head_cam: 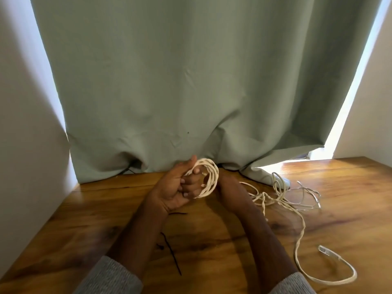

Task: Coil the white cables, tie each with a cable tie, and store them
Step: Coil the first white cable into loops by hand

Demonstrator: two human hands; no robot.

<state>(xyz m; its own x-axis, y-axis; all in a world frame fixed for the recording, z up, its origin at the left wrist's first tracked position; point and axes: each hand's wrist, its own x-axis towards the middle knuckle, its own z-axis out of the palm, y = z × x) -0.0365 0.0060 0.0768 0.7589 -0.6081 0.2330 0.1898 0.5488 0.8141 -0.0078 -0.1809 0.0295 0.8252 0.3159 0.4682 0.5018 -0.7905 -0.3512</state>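
Observation:
A white cable coil (211,177) of several loops is held upright above the wooden table (339,219), near its far edge. My left hand (171,187) grips the coil's left side, thumb up against the loops. My right hand (197,183) is inside the coil with its fingers through the loops; most of it is hidden behind the cable. A loose tangle of white cable (282,194) lies to the right, trailing to a flat connector (325,250). A black cable tie (171,252) lies between my forearms, another black cable tie (178,213) just under my left wrist.
A green curtain (191,81) hangs down to the table's far edge. White walls close in on the left and right. Bright light comes through the gap at the right of the curtain.

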